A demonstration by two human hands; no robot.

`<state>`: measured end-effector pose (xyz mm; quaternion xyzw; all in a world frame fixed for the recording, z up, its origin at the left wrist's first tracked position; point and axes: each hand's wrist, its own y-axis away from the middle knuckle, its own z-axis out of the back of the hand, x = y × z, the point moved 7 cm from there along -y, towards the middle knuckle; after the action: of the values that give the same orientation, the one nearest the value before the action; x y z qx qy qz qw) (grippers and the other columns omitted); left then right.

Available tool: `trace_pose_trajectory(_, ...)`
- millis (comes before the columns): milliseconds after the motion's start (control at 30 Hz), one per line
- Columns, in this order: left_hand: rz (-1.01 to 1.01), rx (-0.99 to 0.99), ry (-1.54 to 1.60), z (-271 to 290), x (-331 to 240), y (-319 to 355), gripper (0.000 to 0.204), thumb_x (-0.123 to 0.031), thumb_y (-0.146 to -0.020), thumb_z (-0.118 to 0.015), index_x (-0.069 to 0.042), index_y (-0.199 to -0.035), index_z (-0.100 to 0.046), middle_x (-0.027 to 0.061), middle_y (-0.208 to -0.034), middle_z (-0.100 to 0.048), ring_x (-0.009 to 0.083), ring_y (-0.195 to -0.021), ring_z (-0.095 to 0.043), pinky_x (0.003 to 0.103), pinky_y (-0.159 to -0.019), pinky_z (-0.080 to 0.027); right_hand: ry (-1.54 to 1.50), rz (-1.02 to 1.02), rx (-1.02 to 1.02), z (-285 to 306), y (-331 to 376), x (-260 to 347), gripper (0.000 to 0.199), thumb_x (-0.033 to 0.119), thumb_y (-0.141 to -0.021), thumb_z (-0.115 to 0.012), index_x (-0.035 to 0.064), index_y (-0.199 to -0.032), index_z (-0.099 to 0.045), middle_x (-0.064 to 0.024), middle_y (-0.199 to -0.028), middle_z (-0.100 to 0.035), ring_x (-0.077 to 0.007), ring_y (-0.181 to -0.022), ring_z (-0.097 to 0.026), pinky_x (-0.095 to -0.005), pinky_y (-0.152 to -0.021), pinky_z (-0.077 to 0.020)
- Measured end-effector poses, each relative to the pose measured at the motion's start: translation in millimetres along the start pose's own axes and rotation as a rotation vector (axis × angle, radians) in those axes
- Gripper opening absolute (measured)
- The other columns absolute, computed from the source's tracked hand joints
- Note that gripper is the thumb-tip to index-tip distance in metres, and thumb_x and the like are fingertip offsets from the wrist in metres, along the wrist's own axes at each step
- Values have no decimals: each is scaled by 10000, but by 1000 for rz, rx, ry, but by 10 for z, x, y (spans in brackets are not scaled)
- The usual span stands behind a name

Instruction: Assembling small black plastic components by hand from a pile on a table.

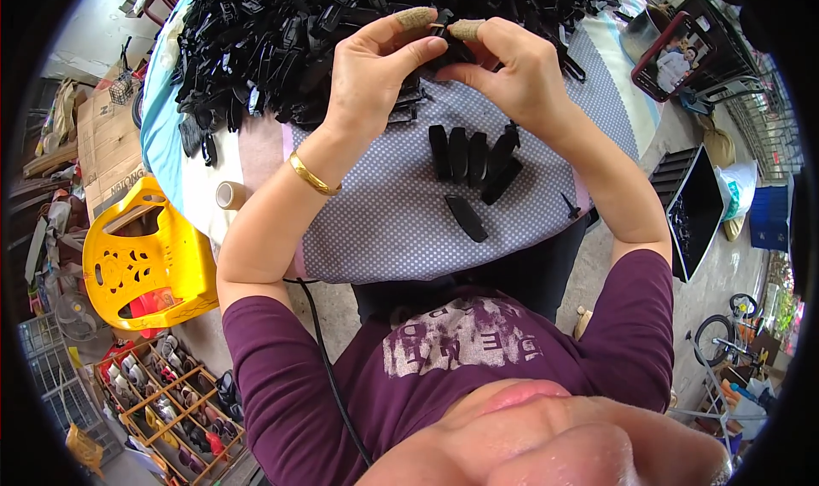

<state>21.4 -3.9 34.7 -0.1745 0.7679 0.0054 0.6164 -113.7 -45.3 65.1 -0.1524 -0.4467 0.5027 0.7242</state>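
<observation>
Both hands are raised at the near edge of a large heap of black plastic pieces [290, 51] on the table. Tan covers sit on the index fingertips. My left hand [371, 72] pinches a small black plastic piece [444, 35] between thumb and index finger. From the other side, my right hand [522, 69] grips the same piece, its fingers curled. The fingers partly hide the piece, so its exact kind is unclear. Between my forearms, several flat, elongated black pieces [459, 155] lie side by side on the patterned cloth [367, 221], with a single black strip [465, 218] nearer me.
A tape roll [229, 196] rests on the table's left side. A phone [674, 57] stands tilted at the right edge, beside a metal container [641, 34]. On the floor are a yellow plastic chair [153, 260] at left and a black crate [689, 204] at right. A dark cable [317, 332] hangs before me.
</observation>
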Motion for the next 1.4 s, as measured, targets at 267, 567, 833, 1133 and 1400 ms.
trace_pose_trajectory(267,-12,80,91,-46,-41,-9,288,-30,-838,-614,-3,-1124,-601,97,-1031,-648,144,-949,-607,251,-877,-474,-82,-106,15,-76,6,-119,373,269,-715,-760,37,-976,-627,-77,-798,-632,-184,-686,-611,-271,-604,-493)
trace_pose_trajectory(567,-6,256,-37,-55,-14,-58,291,-97,-885,-572,-24,-1166,-583,98,-1072,-634,163,-1007,-581,266,-910,-453,-198,-223,174,-175,58,-196,290,211,-792,-712,-26,-941,-637,-17,-692,-605,-57,-623,-534,-201,-562,-437)
trace_pose_trajectory(833,-102,326,-37,-103,-105,-11,249,-73,-877,-576,8,-1110,-609,99,-1045,-638,153,-962,-596,245,-878,-466,-23,12,18,-65,45,57,335,161,-737,-748,-23,-990,-630,-108,-699,-600,-132,-586,-569,-232,-563,-462)
trace_pose_trajectory(1133,-24,441,-710,-338,-152,189,381,-80,-789,-673,-34,-1157,-586,53,-842,-657,73,-707,-575,196,-671,-477,139,-108,148,28,-64,-469,267,212,-751,-691,59,-967,-654,-70,-766,-631,-189,-667,-602,-279,-627,-494)
trace_pose_trajectory(1400,-690,248,-1320,-348,-203,155,165,-183,-719,-689,-80,-847,-669,57,-831,-610,241,-895,-521,350,-764,-430,422,-56,273,-252,78,-354,228,253,-719,-672,59,-832,-629,-95,-761,-630,-258,-716,-617,-347,-644,-495)
